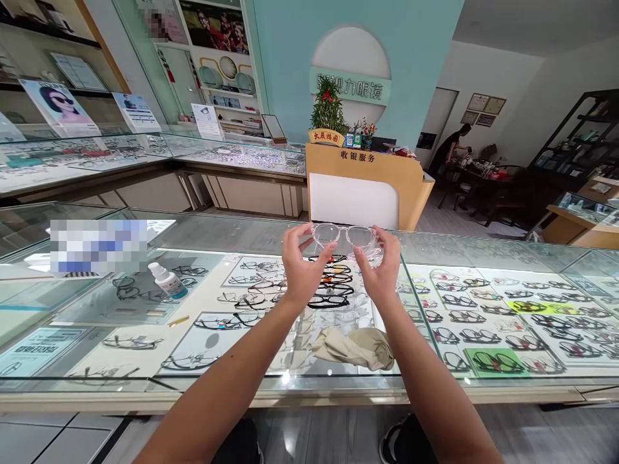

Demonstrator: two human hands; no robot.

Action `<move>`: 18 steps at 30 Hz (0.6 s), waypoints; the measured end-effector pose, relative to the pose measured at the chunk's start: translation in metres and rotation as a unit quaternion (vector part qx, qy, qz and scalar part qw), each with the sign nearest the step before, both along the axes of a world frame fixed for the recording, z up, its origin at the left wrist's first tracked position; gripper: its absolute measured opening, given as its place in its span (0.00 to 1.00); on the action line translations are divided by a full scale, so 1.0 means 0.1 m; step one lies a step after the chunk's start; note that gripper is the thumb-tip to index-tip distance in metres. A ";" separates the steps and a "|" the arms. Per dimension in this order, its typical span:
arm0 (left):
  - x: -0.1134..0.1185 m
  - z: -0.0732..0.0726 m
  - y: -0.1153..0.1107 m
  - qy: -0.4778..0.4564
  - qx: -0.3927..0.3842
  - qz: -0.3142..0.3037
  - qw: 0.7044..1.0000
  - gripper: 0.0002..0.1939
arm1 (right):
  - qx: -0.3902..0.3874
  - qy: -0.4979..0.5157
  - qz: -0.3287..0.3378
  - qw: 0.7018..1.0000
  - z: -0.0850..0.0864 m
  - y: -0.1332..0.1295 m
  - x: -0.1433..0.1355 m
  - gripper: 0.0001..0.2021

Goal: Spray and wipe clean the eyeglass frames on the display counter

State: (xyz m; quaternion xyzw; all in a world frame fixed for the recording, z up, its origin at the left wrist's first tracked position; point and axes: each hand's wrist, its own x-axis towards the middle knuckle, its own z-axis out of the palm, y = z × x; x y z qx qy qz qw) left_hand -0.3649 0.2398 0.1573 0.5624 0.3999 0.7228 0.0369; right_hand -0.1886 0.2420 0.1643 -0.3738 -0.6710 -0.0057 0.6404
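Note:
Both of my hands hold a pair of clear-framed eyeglasses point(344, 233) up above the glass counter. My left hand point(304, 261) is closed on one side of the frame, thumb below and fingers above. On the other side my right hand point(380, 261) pinches the frame the same way. Below them, on the glass top between my forearms, lies a crumpled beige cloth point(353, 348). A white spray bottle point(167, 280) with a blue-green label is on the counter to the left. Rows of eyeglasses point(331, 290) show beneath the glass under my hands.
The glass display counter point(338, 383) runs across in front of me, with many frames inside. A wooden cashier desk point(411, 171) with plants stands beyond it. Further display cases point(251, 154) line the back left. A person point(449, 151) bends over a table at the far right.

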 end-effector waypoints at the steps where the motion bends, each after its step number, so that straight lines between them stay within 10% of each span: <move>1: 0.01 -0.01 0.00 -0.007 -0.013 -0.009 1.000 0.26 | 0.002 0.000 -0.007 1.000 0.00 0.00 0.00 0.25; 9: 0.03 -0.03 0.01 -0.022 -0.038 -0.031 0.999 0.26 | 0.008 -0.002 -0.018 1.000 0.01 0.00 0.01 0.25; 18: -0.01 0.00 -0.01 0.076 0.049 0.084 0.992 0.31 | -0.030 0.003 0.043 0.999 -0.04 0.05 0.01 0.27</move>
